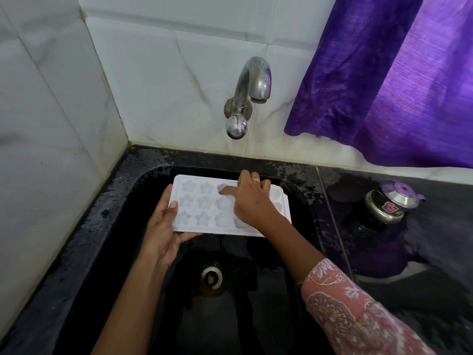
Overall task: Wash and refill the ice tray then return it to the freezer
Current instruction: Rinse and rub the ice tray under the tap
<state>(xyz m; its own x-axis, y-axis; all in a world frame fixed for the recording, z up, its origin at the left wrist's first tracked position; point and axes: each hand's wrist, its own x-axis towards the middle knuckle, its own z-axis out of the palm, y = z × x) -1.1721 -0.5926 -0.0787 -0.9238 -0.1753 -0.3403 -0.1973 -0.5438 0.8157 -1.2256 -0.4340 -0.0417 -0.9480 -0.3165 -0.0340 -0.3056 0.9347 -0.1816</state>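
Observation:
A white ice tray with star-shaped cups is held level over the black sink. My left hand grips its left end, thumb on top and fingers underneath. My right hand lies over the tray's right half, one finger reaching into a cup in the back row. It hides several cups. A steel tap juts from the tiled wall above the sink, and no water runs from it.
The sink drain sits below the tray. A small steel pot with a lid stands on the wet black counter to the right. A purple curtain hangs at upper right. White tiled walls close in the left and back.

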